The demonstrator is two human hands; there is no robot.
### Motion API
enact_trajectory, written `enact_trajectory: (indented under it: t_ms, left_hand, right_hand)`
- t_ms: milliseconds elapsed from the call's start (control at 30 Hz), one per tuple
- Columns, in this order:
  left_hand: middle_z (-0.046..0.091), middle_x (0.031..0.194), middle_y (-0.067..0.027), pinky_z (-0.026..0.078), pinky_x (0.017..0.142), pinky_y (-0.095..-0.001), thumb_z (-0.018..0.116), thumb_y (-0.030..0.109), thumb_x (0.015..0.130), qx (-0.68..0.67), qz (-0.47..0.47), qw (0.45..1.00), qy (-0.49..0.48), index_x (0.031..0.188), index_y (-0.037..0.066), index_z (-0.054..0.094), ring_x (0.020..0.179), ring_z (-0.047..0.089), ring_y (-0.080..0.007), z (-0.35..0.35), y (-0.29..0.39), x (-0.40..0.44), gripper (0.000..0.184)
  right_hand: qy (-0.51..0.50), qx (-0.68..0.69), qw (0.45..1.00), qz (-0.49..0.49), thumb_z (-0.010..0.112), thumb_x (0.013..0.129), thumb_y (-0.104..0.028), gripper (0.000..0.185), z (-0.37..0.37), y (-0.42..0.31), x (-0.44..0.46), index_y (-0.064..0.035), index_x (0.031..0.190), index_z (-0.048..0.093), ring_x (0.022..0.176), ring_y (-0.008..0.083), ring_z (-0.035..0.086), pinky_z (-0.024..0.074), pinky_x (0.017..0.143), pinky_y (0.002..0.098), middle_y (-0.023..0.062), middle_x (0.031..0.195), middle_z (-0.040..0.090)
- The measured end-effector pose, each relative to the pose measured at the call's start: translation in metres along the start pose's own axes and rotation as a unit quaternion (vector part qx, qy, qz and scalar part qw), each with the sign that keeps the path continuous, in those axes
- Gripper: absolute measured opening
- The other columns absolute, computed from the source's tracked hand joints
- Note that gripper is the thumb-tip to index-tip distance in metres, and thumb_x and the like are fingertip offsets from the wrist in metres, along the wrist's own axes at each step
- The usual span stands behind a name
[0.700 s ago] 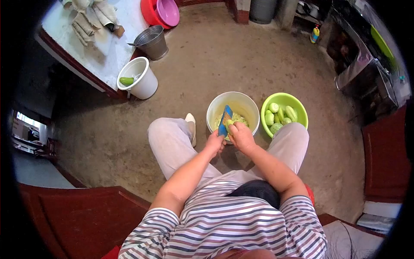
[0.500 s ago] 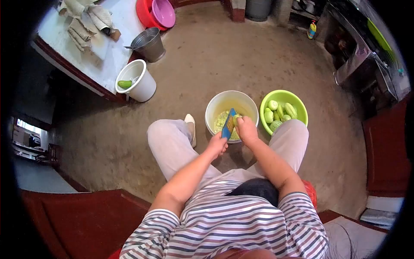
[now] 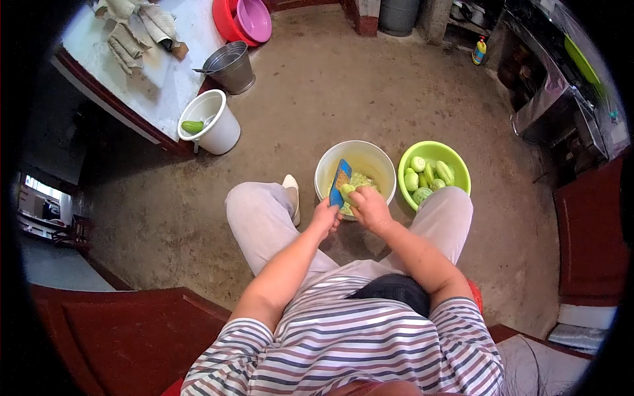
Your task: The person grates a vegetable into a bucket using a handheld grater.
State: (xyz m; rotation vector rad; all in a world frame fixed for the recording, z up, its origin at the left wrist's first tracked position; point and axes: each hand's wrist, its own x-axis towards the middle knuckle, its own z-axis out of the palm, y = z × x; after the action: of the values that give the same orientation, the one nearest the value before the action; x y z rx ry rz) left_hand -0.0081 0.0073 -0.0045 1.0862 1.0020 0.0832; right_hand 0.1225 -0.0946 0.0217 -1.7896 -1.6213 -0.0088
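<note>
My left hand point(image 3: 325, 219) is closed round the lower end of a blue grater point(image 3: 341, 178), which slants over a white bucket point(image 3: 321, 173). In my right hand point(image 3: 371, 207) is a pale green piece of gourd point(image 3: 348, 191), held against the lower part of the grater's face. Light green shreds point(image 3: 360, 181) lie in the bottom of the bucket. Just right of the bucket, a lime green basin point(image 3: 465, 173) holds several whole green gourds point(image 3: 444, 173).
To the left stand a white pail point(image 3: 224, 132) with a green gourd point(image 3: 193, 127) in it and a metal bucket point(image 3: 232, 72). Red and pink basins point(image 3: 253, 20) are behind them. A yellow bottle point(image 3: 479, 51) stands at the far right, near the stove.
My right hand has drawn the gourd piece down the grater towards me. The grater has tipped leftward, and more of its face shows.
</note>
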Motion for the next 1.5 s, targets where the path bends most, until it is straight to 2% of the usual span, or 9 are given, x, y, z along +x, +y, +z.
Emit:
enact_trajectory:
  t_ms: [167,400,467,833,967,1200,1300,1400,1500]
  left_hand:
    - [0.048,0.064,-0.0022,0.029,0.034,-0.0229,0.042,0.013,0.084,0.052,0.005,0.999,0.006,0.1,0.014,0.043,0.042,0.039,-0.0084,0.01,0.004,-0.014,0.016]
    - [0.047,0.062,-0.0035,0.026,0.032,-0.0235,0.044,0.01,0.082,0.081,-0.008,0.996,-0.042,0.107,0.012,0.042,0.039,0.038,-0.0087,0.021,-0.001,-0.02,0.025]
    - [0.048,0.062,-0.0041,0.026,0.032,-0.0235,0.044,0.01,0.082,0.088,0.03,0.995,-0.027,0.106,0.012,0.043,0.038,0.038,-0.0089,0.02,0.0,-0.02,0.024]
    - [0.048,0.062,-0.0022,0.028,0.033,-0.0236,0.042,0.012,0.084,0.04,0.018,0.999,0.026,0.103,0.013,0.045,0.04,0.038,-0.0085,0.005,0.0,-0.002,0.019]
    - [0.047,0.06,-0.002,0.028,0.033,-0.0237,0.043,0.012,0.083,0.054,0.024,0.998,0.036,0.103,0.013,0.045,0.038,0.037,-0.0087,0.007,-0.002,-0.004,0.02]
    - [0.046,0.059,-0.0035,0.027,0.031,-0.0242,0.043,0.009,0.083,0.079,0.04,0.996,-0.001,0.113,0.011,0.042,0.036,0.035,-0.0092,0.014,-0.009,-0.005,0.031]
    - [0.046,0.057,-0.0039,0.03,0.032,-0.0267,0.044,0.012,0.081,0.114,0.047,0.992,-0.02,0.107,0.012,0.046,0.036,0.038,-0.0113,0.015,-0.013,-0.006,0.026]
    - [0.046,0.059,-0.0039,0.029,0.032,-0.0257,0.043,0.012,0.082,0.128,0.101,0.986,-0.019,0.109,0.012,0.045,0.037,0.037,-0.0106,0.013,-0.012,-0.008,0.027]
    - [0.047,0.065,-0.0032,0.027,0.034,-0.0226,0.042,0.011,0.083,0.028,0.015,0.999,-0.006,0.105,0.013,0.043,0.041,0.036,-0.0079,0.006,0.003,-0.006,0.022]
  right_hand:
    - [0.017,-0.046,0.999,-0.002,0.056,0.068,-0.011,0.015,0.009,-0.003,-0.001,-0.0046,0.081,0.052,0.074,0.0312,0.05,0.042,0.065,0.041,0.0131,0.077,0.048]
    - [-0.045,-0.127,0.965,0.225,0.06,0.069,-0.013,0.02,0.019,0.053,-0.004,-0.003,0.084,0.052,0.081,0.0335,0.053,0.0441,0.069,0.0408,0.0156,0.082,0.053]
    - [0.022,-0.078,0.969,0.233,0.061,0.068,-0.011,0.025,0.015,0.061,-0.008,-0.0037,0.091,0.053,0.085,0.0333,0.052,0.0435,0.072,0.0402,0.0152,0.086,0.053]
    - [-0.004,-0.026,1.0,-0.012,0.057,0.069,-0.01,0.023,-0.003,-0.002,0.001,-0.0057,0.091,0.052,0.08,0.0317,0.05,0.042,0.068,0.0397,0.0124,0.086,0.05]
    - [-0.009,-0.057,0.998,-0.019,0.056,0.069,-0.011,0.021,0.004,-0.003,0.0,-0.005,0.088,0.052,0.079,0.0318,0.05,0.0419,0.065,0.0403,0.0122,0.083,0.05]
    - [0.031,-0.086,0.993,0.068,0.056,0.068,-0.009,0.013,0.016,0.026,0.0,-0.0036,0.078,0.051,0.078,0.0332,0.051,0.0431,0.068,0.0407,0.0161,0.078,0.051]
    - [-0.045,-0.121,0.962,0.239,0.056,0.07,-0.01,0.014,0.021,0.061,-0.002,-0.0031,0.082,0.052,0.083,0.0337,0.052,0.0432,0.071,0.0415,0.0165,0.083,0.053]
    - [0.102,-0.047,0.971,0.211,0.061,0.071,-0.014,0.024,0.014,0.07,-0.006,-0.001,0.09,0.054,0.076,0.0368,0.054,0.0446,0.068,0.0418,0.0181,0.083,0.056]
    - [0.089,0.056,0.954,0.282,0.063,0.072,-0.013,0.03,0.013,0.068,-0.006,0.0003,0.098,0.053,0.069,0.0303,0.058,0.0471,0.061,0.0364,0.016,0.084,0.058]
